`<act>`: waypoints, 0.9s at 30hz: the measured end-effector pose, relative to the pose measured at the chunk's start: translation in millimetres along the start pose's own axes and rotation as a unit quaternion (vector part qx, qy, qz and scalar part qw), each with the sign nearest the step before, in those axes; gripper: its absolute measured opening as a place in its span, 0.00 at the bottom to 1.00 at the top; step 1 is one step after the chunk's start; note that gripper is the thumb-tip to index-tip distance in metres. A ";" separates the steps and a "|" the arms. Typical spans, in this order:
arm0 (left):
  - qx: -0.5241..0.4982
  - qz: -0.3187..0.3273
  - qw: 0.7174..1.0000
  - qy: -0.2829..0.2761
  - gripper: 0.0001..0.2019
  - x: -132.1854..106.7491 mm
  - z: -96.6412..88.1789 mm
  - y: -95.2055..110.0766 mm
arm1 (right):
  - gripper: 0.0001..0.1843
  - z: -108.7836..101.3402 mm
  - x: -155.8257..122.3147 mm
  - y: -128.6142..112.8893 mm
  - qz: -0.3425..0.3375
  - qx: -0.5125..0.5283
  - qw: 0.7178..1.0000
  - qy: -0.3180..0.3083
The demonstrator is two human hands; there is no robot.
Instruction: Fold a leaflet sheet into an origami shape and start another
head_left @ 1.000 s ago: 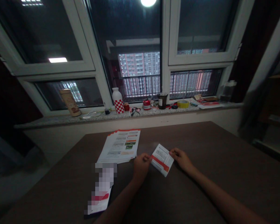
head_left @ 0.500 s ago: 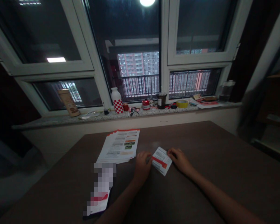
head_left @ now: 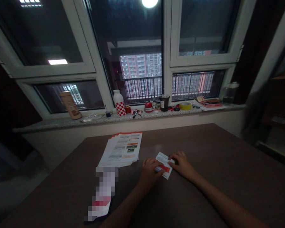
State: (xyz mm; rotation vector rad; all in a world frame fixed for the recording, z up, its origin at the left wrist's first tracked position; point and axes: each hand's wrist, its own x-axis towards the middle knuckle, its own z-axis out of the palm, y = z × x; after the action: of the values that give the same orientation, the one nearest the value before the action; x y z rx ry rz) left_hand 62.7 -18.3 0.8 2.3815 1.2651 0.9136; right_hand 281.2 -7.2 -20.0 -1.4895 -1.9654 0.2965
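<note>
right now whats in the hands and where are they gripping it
One small white-and-red paper leaflet, held by both hands: the left hand over its lower left end, the right hand at its upper right edge.

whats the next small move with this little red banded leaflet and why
Probably press the red-banded leaflet flat: it appears to lie on the dark table, the left hand covers its left end, and the right hand sits at its upper right edge, so both hands are already placed to steady it.
</note>
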 end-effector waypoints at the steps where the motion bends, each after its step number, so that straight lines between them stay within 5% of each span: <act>1: 0.006 -0.003 1.000 -0.007 0.10 -0.1 0.0 0.6 | 0.10 0.1 0.0 0.2 0.000 -0.003 1.000 -0.004; 27: 0.073 -0.006 0.995 -0.064 0.10 -4.9 3.4 1.8 | 0.07 -5.1 -1.8 -2.0 -0.052 0.026 0.998 -0.039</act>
State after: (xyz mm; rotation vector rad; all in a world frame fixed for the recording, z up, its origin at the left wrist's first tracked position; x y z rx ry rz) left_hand 64.1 -23.2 -2.8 2.4960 1.3370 0.6735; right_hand 283.0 -10.6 -15.6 -1.3574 -2.0737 0.3624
